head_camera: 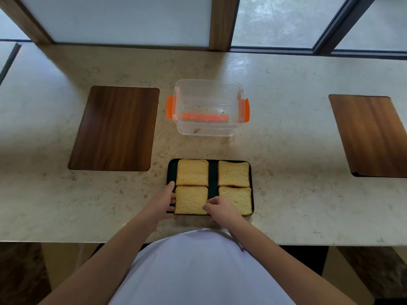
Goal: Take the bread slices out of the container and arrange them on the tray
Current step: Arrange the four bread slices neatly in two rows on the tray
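Four bread slices (213,187) seen laid two-by-two on tray (213,172) at worktop's near edge; container (208,107) behind, holding crumbs only. Task judged nearly done, final straightening left. Left hand (164,202) spread open against tray's left edge, touching near-left slice (191,200). Right hand (219,208) fingers curled, pinched at same slice's near-right corner.

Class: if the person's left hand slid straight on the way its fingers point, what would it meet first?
Probably the far-left bread slice: the left hand points up the tray's left edge, though depth is unclear.
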{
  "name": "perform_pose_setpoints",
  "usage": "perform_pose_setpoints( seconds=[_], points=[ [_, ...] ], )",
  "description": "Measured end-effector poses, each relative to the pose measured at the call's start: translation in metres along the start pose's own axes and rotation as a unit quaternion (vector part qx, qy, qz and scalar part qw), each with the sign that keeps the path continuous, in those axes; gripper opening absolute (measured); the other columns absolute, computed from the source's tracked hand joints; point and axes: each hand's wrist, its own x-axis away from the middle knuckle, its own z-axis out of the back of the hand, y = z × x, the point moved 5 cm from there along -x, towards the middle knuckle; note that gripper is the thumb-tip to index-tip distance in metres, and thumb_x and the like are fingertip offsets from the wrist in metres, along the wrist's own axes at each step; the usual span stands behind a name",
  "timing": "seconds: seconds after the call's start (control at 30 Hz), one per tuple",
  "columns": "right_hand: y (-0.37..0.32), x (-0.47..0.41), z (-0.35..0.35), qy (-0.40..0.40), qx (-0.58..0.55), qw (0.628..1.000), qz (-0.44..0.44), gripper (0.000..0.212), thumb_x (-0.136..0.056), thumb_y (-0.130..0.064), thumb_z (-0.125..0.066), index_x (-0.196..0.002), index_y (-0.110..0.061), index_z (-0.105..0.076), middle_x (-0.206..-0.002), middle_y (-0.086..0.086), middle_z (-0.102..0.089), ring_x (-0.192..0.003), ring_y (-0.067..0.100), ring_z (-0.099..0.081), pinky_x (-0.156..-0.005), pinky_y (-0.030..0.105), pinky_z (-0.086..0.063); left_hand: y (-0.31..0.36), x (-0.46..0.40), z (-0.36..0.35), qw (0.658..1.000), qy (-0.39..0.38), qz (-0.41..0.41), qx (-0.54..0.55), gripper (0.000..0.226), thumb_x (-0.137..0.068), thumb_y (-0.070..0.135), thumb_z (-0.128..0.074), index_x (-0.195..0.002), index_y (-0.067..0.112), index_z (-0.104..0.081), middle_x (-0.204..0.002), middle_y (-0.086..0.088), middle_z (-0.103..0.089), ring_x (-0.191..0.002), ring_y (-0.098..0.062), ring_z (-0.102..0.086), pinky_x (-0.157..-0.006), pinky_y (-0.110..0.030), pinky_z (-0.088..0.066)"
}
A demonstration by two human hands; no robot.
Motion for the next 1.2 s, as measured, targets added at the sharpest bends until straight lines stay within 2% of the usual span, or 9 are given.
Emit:
perform_pose_setpoints(
  seconds=[0.23,0.4,0.5,0.6,0.77,0.9,1.03,1.13,1.2],
  points=[
    [0.000,-0.001,0.001,-0.023,-0.001,1.000,0.003,0.033,-0.093,-0.028,-0.061,-0.121,-0.012,-0.066,-0.112,0.008,-0.070,-0.102,0.023,-0.065,-0.092,0.044,-0.055,-0.003,-0.004,0.001,0.999,0.009,-0.006,-0.031,0.048,-0.103,0.049,-0.044,-0.130,0.011,-0.057,-0.110,-0.006,-0.062,-0.097,-0.023,-0.061,-0.088,-0.042,-0.052],
    [0.004,-0.001,0.011,-0.042,0.012,0.999,0.016,0.036,-0.094,-0.031,-0.061,-0.126,-0.016,-0.063,-0.110,-0.002,-0.067,-0.098,0.014,-0.061,-0.076,0.028,-0.048,0.023,0.005,-0.003,0.928,0.106,-0.244,-0.261,0.038,-0.097,0.029,-0.058,-0.132,0.013,-0.057,-0.109,0.002,-0.063,-0.087,-0.011,-0.056,-0.072,-0.031,-0.047],
    [0.010,-0.001,0.032,-0.019,-0.045,0.999,0.016,0.040,-0.095,-0.030,-0.062,-0.133,-0.018,-0.062,-0.123,-0.003,-0.066,-0.108,0.013,-0.062,-0.084,0.027,-0.051,0.049,0.017,-0.026,0.903,0.106,-0.324,-0.262,0.005,-0.092,0.022,-0.066,-0.097,0.019,-0.066,-0.091,0.002,-0.067,-0.083,-0.015,-0.064,-0.069,-0.027,-0.050],
    [0.016,-0.006,0.064,0.041,-0.094,0.995,0.016,0.037,-0.096,-0.024,-0.061,-0.133,-0.016,-0.062,-0.121,-0.003,-0.066,-0.110,0.014,-0.062,-0.096,0.037,-0.054,0.067,0.016,-0.057,0.931,0.050,-0.281,-0.228,0.023,-0.093,0.032,-0.067,-0.078,0.014,-0.068,-0.077,-0.003,-0.071,-0.076,-0.019,-0.068,-0.070,-0.032,-0.055],
    [0.019,-0.020,0.111,0.141,-0.115,0.983,0.015,0.043,-0.094,-0.018,-0.058,-0.137,-0.013,-0.056,-0.129,0.002,-0.062,-0.115,0.015,-0.057,-0.095,0.033,-0.047,0.083,-0.001,-0.110,0.975,-0.021,-0.163,-0.151,0.032,-0.099,0.031,-0.051,-0.107,0.007,-0.070,-0.096,-0.003,-0.068,-0.092,-0.020,-0.066,-0.092,-0.045,-0.057],
    [0.018,-0.031,0.122,0.146,-0.114,0.983,0.008,0.052,-0.092,-0.020,-0.060,-0.142,-0.008,-0.052,-0.140,0.007,-0.057,-0.121,0.020,-0.055,-0.090,0.031,-0.041,0.089,-0.008,-0.130,0.959,-0.002,-0.177,-0.220,0.059,-0.095,0.037,-0.051,-0.149,0.012,-0.045,-0.120,0.005,-0.061,-0.090,-0.003,-0.054,-0.080,-0.031,-0.044],
    [0.017,-0.038,0.119,0.116,-0.087,0.989,0.000,0.059,-0.091,-0.022,-0.060,-0.147,-0.007,-0.046,-0.146,0.009,-0.052,-0.118,0.020,-0.054,-0.083,0.027,-0.040,0.085,-0.018,-0.137,0.934,0.007,-0.186,-0.306,0.076,-0.089,0.038,-0.055,-0.156,0.012,-0.032,-0.155,-0.010,-0.042,-0.127,-0.025,-0.052,-0.091,-0.035,-0.046],
    [0.019,-0.041,0.119,0.119,-0.074,0.990,-0.003,0.060,-0.091,-0.023,-0.060,-0.147,-0.007,-0.045,-0.145,0.010,-0.051,-0.089,0.009,-0.055,-0.061,0.018,-0.039,0.080,-0.023,-0.136,0.935,0.006,-0.170,-0.311,0.078,-0.085,0.031,-0.064,-0.154,0.010,-0.035,-0.139,-0.007,-0.055,-0.113,-0.022,-0.060,-0.088,-0.037,-0.053],
    [0.020,-0.043,0.118,0.122,-0.069,0.990,-0.008,0.060,-0.091,-0.025,-0.060,-0.147,-0.008,-0.045,-0.145,0.009,-0.050,-0.080,0.001,-0.052,-0.060,0.017,-0.039,0.079,-0.027,-0.133,0.940,0.015,-0.163,-0.298,0.065,-0.084,0.025,-0.068,-0.143,0.008,-0.045,-0.103,0.008,-0.057,-0.082,-0.005,-0.055,-0.068,-0.026,-0.048]
  ],
)
